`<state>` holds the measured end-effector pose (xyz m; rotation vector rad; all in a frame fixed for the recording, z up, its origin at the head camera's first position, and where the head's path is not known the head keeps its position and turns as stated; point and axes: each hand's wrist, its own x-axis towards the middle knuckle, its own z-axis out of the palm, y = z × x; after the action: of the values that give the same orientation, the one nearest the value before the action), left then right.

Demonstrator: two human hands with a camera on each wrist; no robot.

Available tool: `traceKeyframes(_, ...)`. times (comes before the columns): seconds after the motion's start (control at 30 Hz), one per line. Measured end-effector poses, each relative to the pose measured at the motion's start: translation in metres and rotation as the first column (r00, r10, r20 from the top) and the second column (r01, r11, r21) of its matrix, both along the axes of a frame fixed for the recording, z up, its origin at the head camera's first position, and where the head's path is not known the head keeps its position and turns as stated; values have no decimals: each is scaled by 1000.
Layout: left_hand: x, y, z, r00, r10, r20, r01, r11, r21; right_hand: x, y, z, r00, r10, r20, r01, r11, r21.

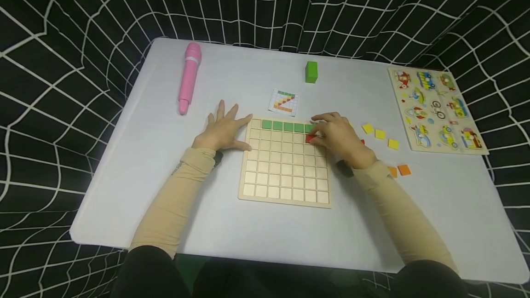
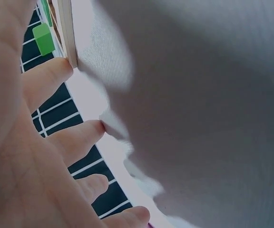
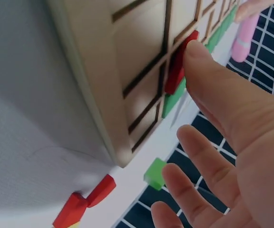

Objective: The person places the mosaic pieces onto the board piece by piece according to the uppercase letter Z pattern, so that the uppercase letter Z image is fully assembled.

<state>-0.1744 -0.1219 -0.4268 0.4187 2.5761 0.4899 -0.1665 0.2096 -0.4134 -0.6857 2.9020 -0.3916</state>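
Observation:
A wooden grid board [image 1: 274,168] lies flat, with a row of green tiles [image 1: 288,126] in its top row. My left hand [image 1: 219,132] is spread out, thumb and index fingertip at the board's left edge. Over the board's upper right, my right hand [image 1: 337,137] pinches a red tile [image 1: 309,138] by its edge, just below the last green tile. In the right wrist view the thumb presses on this red tile [image 3: 180,66], which sits tilted in a cell; the index finger is mostly hidden. A small pattern card [image 1: 284,102] lies behind the board.
Yellow tiles [image 1: 379,134] and orange tiles [image 1: 404,169] are scattered right of the board. Loose red tiles [image 3: 70,209] lie near its corner. A green block [image 1: 311,72] stands farther back, a pink microphone-shaped toy [image 1: 189,77] at left, and a picture puzzle [image 1: 439,111] at far right.

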Motion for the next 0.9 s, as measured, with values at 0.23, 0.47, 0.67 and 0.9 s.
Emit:
traceKeyframes(0.23,1,1,1,1000,-4,5,4,1000,2,-2,7,4,1000,-16,-7,16,1000,19)
traceKeyframes(0.47,1,0,3,1000,-3,0,3,1000,-8,-6,45,24,983,-175,-61,179,981,74)
traceKeyframes(0.67,0,0,3,1000,2,4,-2,1000,-2,-8,73,25,960,-278,17,273,952,139)
traceKeyframes(0.9,1,1,2,1000,9,6,-9,1000,-1,-16,85,10,950,-291,113,271,948,164)
